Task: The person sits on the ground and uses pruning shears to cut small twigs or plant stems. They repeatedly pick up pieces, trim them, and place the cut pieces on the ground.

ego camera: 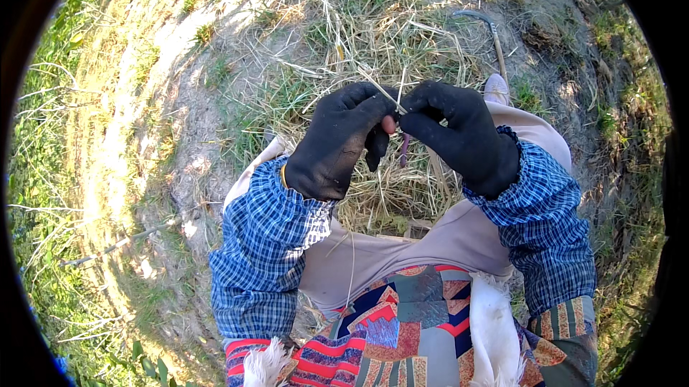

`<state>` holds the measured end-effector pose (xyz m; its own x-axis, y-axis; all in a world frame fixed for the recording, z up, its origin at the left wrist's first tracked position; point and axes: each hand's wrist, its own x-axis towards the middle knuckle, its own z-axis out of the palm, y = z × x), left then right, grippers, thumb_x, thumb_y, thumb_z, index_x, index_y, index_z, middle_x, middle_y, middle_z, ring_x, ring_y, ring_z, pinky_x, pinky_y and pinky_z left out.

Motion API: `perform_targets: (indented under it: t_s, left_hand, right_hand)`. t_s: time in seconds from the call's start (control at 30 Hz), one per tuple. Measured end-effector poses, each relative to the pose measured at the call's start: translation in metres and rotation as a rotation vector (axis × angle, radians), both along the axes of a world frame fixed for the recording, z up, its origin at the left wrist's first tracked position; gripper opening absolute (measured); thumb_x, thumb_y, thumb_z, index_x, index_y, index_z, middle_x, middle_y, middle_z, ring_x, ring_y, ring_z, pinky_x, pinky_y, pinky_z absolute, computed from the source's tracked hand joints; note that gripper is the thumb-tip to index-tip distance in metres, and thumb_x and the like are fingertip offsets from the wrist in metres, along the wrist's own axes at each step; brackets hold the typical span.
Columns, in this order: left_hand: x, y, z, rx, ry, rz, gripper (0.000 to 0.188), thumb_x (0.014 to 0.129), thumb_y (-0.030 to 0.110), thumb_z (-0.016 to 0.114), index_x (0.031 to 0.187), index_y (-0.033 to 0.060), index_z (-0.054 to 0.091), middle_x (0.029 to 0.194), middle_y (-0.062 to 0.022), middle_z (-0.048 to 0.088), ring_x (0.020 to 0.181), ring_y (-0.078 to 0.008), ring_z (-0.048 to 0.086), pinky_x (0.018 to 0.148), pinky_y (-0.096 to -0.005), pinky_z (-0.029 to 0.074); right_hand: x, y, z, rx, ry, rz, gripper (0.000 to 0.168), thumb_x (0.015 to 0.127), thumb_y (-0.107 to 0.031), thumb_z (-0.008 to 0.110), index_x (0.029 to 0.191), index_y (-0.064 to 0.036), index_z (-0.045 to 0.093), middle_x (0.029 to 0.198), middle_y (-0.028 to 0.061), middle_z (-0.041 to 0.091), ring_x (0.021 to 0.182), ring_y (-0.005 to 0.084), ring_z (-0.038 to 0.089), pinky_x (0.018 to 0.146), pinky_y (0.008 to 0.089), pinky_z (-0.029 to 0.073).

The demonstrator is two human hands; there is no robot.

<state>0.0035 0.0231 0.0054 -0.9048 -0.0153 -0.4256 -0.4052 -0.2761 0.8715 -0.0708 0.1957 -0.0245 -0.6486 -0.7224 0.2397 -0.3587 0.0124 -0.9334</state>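
Note:
My left hand (344, 136), in a black work glove with a bare fingertip showing, pinches dry straw stalks (381, 88). Opposite it, my right hand (452, 131), also gloved in black, grips the same stalks between thumb and forefinger. The fingertips of both hands nearly meet, and the stalks cross there. A slim purplish strip (404, 151) hangs just below the right fingertips; what it is I cannot tell. Beneath the hands lies a loose heap of dry straw and cut grass (387, 193), between my knees.
A sickle (496, 42) with a curved blade and wooden handle lies on the soil at upper right, beyond a shoe tip (496, 89). More straw (377, 31) covers the ground ahead. A bare stick (118, 244) lies at left, near green plants (40, 161).

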Motion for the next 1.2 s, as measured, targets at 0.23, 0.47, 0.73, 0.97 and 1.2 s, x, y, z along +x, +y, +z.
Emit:
perform_targets:
  t_s: [0.23,0.47,0.73,0.97,1.2]
  left_hand:
    - [-0.001,-0.001,-0.006,0.054,-0.047,-0.006,0.017,0.092,0.019,0.059,0.096,0.003,0.064,0.068,-0.0022,0.059,0.047,-0.0082,0.052,0.039,-0.0208,0.04]
    - [0.0,-0.004,-0.007,0.042,-0.034,0.065,0.012,0.09,0.016,0.062,0.088,0.0035,0.063,0.063,-0.0013,0.056,0.042,-0.0077,0.048,0.036,-0.0201,0.036]
    - [-0.001,-0.005,-0.001,0.048,-0.011,0.011,0.016,0.091,0.013,0.06,0.077,0.0047,0.059,0.057,-0.0001,0.054,0.039,-0.0057,0.045,0.035,-0.0187,0.033]
    - [-0.002,-0.001,0.005,-0.025,-0.041,-0.007,0.016,0.091,0.014,0.061,0.078,0.0045,0.059,0.058,0.0006,0.053,0.04,-0.0047,0.043,0.036,-0.0184,0.031]
    - [0.0,0.002,0.008,-0.123,-0.071,-0.042,0.011,0.089,0.013,0.062,0.089,0.0025,0.062,0.062,-0.0001,0.054,0.043,-0.0056,0.046,0.038,-0.0194,0.034]
  right_hand:
    - [0.0,0.001,0.0,-0.002,0.003,0.034,0.008,0.085,-0.009,0.067,0.088,-0.002,0.066,0.068,0.0083,0.062,0.058,0.0106,0.055,0.052,0.0281,0.044]
    - [0.001,0.0,-0.002,-0.001,0.044,0.023,0.008,0.085,-0.007,0.066,0.09,-0.001,0.065,0.065,0.0079,0.061,0.056,0.0105,0.055,0.051,0.0281,0.044]
    - [-0.001,0.001,-0.001,0.021,0.061,-0.034,0.006,0.085,-0.006,0.066,0.089,-0.002,0.065,0.063,0.0069,0.061,0.055,0.0085,0.055,0.049,0.027,0.043]
    - [-0.001,-0.001,-0.001,0.006,0.061,-0.109,0.007,0.083,-0.007,0.066,0.087,-0.001,0.064,0.062,0.0069,0.06,0.054,0.0087,0.055,0.049,0.0271,0.043]
    - [-0.01,0.001,-0.002,-0.01,-0.023,-0.215,0.007,0.083,-0.007,0.066,0.087,-0.001,0.064,0.061,0.0056,0.059,0.056,0.0071,0.052,0.05,0.0267,0.041]
